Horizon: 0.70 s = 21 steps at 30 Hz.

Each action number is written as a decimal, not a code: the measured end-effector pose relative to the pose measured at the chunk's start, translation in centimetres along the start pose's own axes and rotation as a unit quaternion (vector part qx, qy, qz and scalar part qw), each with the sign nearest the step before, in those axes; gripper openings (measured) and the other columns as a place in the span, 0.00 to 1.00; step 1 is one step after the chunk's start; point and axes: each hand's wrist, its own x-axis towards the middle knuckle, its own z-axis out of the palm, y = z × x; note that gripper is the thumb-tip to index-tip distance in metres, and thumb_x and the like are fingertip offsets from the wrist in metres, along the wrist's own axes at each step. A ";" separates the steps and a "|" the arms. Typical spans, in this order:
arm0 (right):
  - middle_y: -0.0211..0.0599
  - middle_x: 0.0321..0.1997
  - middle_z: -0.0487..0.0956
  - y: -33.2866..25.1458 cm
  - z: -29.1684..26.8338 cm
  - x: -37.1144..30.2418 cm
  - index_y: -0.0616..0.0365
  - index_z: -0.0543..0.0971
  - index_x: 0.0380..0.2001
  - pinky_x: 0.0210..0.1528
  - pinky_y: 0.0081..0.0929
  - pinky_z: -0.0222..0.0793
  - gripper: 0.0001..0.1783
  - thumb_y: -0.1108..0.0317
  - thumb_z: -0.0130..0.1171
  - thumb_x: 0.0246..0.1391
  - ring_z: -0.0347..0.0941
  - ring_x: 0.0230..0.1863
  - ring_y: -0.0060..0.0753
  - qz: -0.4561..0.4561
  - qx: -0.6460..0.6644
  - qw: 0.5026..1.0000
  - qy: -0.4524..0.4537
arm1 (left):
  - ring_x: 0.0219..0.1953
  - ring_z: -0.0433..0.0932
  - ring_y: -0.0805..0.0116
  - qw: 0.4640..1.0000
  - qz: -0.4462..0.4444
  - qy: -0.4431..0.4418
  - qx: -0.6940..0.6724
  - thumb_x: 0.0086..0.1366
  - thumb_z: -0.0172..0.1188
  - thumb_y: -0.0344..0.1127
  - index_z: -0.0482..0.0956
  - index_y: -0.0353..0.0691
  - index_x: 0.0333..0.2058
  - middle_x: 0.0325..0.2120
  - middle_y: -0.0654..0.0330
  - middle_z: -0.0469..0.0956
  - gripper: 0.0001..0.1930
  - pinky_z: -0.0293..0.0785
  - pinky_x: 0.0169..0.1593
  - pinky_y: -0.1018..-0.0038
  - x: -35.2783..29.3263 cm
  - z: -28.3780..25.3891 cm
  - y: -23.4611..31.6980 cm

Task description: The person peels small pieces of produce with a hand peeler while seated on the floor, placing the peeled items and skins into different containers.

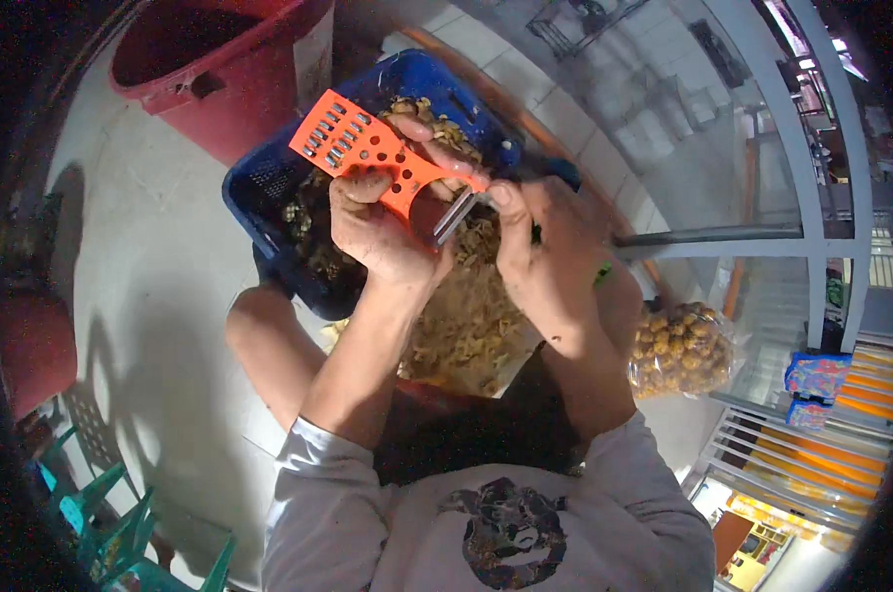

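Note:
My left hand (379, 229) is closed round an orange peeler (362, 143) with a grater plate at its far end, thumb in front and fingers behind. The peeler's metal blade (455, 218) slants toward my right hand (550, 242). That hand is closed, thumb and fingers pinched at the blade's outer end; whatever is between them is hidden. Below both hands lies a heap of pale yellowish scraps (466, 331) between my legs. Just beyond, a blue plastic crate (254, 197) holds more yellowish pieces and darker ones, partly covered by my hands and the peeler.
A large red tub (219, 84) stands behind the crate at the far left. On my right, a clear bag of round yellow-brown items (688, 350) rests by a glass-panelled frame (713, 242). Green plastic furniture (121, 523) is at the lower left, on pale floor tiles (170, 266).

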 end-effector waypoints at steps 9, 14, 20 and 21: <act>0.37 0.20 0.72 -0.8 0.6 -0.8 0.48 0.78 0.26 0.24 0.41 0.67 0.02 0.69 0.57 0.49 0.72 0.22 0.44 -0.048 0.046 0.998 0.017 | 0.25 0.78 0.48 0.999 -0.001 0.014 -0.035 0.46 0.49 0.41 0.71 0.29 0.37 0.23 0.45 0.77 0.22 0.78 0.34 0.56 -0.2 0.4 0.1; 0.35 0.21 0.72 -0.1 0.6 -0.1 0.48 0.77 0.25 0.26 0.40 0.67 0.04 0.64 0.60 0.48 0.72 0.22 0.43 0.001 0.036 0.999 0.021 | 0.25 0.78 0.49 0.998 -0.015 0.030 -0.043 0.44 0.51 0.40 0.71 0.30 0.36 0.23 0.45 0.77 0.22 0.78 0.34 0.55 -0.3 0.1 0.0; 0.36 0.21 0.73 -0.6 0.7 -0.3 0.51 0.75 0.22 0.24 0.41 0.66 0.07 0.64 0.59 0.50 0.71 0.21 0.44 -0.031 0.059 0.998 0.013 | 0.24 0.78 0.48 0.998 -0.026 0.050 -0.042 0.45 0.50 0.40 0.71 0.31 0.35 0.22 0.46 0.77 0.20 0.78 0.34 0.54 -0.2 -0.3 -0.1; 0.36 0.21 0.73 -0.3 0.6 0.1 0.51 0.75 0.22 0.24 0.41 0.65 0.08 0.63 0.61 0.48 0.71 0.21 0.44 -0.003 0.037 0.999 0.014 | 0.25 0.78 0.48 0.997 -0.015 0.055 -0.055 0.44 0.50 0.40 0.72 0.31 0.35 0.22 0.46 0.77 0.20 0.79 0.34 0.55 -0.1 -0.3 -0.2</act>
